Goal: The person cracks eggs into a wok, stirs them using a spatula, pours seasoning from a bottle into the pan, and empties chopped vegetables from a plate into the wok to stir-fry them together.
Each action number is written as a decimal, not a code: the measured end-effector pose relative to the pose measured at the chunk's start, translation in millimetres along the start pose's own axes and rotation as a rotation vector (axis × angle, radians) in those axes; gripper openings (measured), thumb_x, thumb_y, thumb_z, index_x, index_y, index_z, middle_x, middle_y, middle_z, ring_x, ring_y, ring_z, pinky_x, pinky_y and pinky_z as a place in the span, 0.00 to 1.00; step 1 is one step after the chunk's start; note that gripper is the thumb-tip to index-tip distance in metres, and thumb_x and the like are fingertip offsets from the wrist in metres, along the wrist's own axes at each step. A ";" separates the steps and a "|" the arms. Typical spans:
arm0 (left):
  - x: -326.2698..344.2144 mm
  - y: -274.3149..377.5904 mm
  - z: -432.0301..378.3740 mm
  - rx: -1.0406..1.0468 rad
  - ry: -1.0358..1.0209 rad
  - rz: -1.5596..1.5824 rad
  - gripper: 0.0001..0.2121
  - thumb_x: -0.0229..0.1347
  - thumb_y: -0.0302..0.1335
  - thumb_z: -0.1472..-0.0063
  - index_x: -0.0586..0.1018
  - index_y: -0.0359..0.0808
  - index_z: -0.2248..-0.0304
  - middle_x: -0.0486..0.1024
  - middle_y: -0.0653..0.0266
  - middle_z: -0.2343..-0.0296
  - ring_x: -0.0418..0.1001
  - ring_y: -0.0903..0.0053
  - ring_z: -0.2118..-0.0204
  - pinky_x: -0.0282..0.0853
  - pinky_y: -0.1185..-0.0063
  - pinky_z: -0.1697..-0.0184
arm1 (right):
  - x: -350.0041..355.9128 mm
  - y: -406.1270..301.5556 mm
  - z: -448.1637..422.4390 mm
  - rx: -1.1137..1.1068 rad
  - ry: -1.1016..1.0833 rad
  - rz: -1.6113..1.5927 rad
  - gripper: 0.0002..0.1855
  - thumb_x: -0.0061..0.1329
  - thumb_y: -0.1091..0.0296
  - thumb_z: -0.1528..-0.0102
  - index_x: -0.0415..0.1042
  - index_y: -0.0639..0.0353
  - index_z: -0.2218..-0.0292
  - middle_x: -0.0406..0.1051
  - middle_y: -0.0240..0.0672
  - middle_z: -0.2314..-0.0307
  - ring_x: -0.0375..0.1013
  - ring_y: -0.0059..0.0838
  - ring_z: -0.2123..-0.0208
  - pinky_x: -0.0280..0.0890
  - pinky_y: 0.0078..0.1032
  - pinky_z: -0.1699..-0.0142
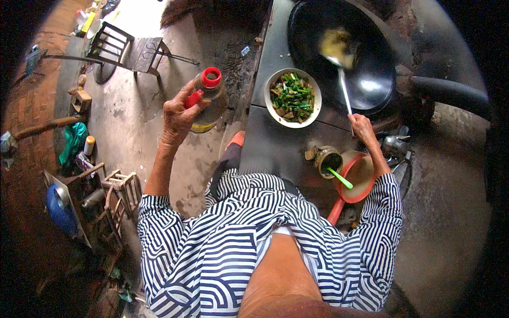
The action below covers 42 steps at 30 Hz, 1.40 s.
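My left hand (179, 115) is closed around the red handle of a clear plastic oil bottle (214, 104), held up over the floor beside the stove. The bottle has a red collar at its neck and some yellowish liquid inside. My right hand (362, 128) grips the handle of a metal spatula (344, 91), whose blurred head rests inside a large black wok (304, 43). Yellow food (336, 43), perhaps egg, lies around the spatula head. Between my hands, a white bowl (268, 101) holds chopped green vegetables with brownish pieces (292, 97).
Near my right forearm are a seasoning jar (323, 158) with a green spoon (340, 177) and a red-rimmed dipper (349, 199). A dark pipe (449, 93) runs right of the wok. Wooden chair (141, 51) and small wooden stool (119, 183) stand on the left.
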<state>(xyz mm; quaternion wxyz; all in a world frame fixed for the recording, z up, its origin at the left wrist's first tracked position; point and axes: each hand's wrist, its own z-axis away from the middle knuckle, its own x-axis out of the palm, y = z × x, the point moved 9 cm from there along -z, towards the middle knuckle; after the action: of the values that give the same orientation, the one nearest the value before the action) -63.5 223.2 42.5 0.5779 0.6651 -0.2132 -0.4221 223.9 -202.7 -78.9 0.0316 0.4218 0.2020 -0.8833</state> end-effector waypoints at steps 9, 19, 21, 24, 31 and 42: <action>53.6 87.7 -14.2 0.072 -0.254 -0.050 0.21 0.56 0.23 0.62 0.66 0.35 0.64 0.71 0.63 0.82 0.65 0.90 0.80 0.63 0.87 0.76 | -106.9 -302.3 128.0 -0.918 0.706 -0.006 0.12 0.45 0.62 0.58 0.66 0.59 0.71 0.66 0.38 0.79 0.67 0.32 0.80 0.63 0.23 0.77; 133.2 166.5 9.3 0.298 -0.475 -0.048 0.17 0.52 0.19 0.61 0.67 0.37 0.67 0.70 0.61 0.84 0.69 0.83 0.82 0.64 0.86 0.78 | -106.2 -327.8 203.9 -1.030 0.911 0.213 0.15 0.48 0.62 0.61 0.65 0.66 0.74 0.63 0.36 0.85 0.64 0.26 0.85 0.59 0.18 0.83; 142.7 170.5 15.3 0.350 -0.482 -0.145 0.17 0.53 0.20 0.62 0.66 0.37 0.67 0.70 0.60 0.85 0.70 0.80 0.81 0.64 0.85 0.78 | -104.6 -317.9 211.0 -0.967 0.931 0.219 0.14 0.47 0.65 0.61 0.65 0.66 0.73 0.63 0.37 0.84 0.65 0.27 0.83 0.60 0.18 0.81; 152.5 166.9 22.4 0.329 -0.542 -0.225 0.17 0.53 0.20 0.62 0.65 0.34 0.68 0.71 0.58 0.83 0.71 0.76 0.80 0.65 0.84 0.78 | -101.8 -305.3 211.6 -0.926 0.926 0.128 0.15 0.47 0.68 0.61 0.64 0.66 0.70 0.64 0.37 0.83 0.66 0.28 0.80 0.62 0.19 0.77; 204.0 174.4 40.4 0.326 -0.738 -0.141 0.19 0.53 0.20 0.61 0.65 0.34 0.65 0.71 0.58 0.82 0.70 0.81 0.80 0.64 0.85 0.77 | -105.7 -244.6 232.2 -0.797 1.084 -0.137 0.20 0.43 0.74 0.61 0.60 0.67 0.63 0.61 0.36 0.84 0.63 0.28 0.82 0.60 0.23 0.78; 190.8 200.9 35.0 0.567 -0.665 -0.197 0.19 0.58 0.22 0.64 0.70 0.32 0.68 0.71 0.65 0.75 0.68 0.83 0.74 0.64 0.85 0.70 | -113.6 -236.2 266.8 -1.048 1.220 -0.445 0.23 0.42 0.71 0.62 0.58 0.58 0.60 0.59 0.37 0.71 0.64 0.30 0.74 0.63 0.22 0.74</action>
<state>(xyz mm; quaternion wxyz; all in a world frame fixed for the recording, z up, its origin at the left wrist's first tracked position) 54.7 7.0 173.9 0.2298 0.6427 -0.4302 -0.5909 47.9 -101.6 235.3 -0.0665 0.7070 0.6473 -0.2770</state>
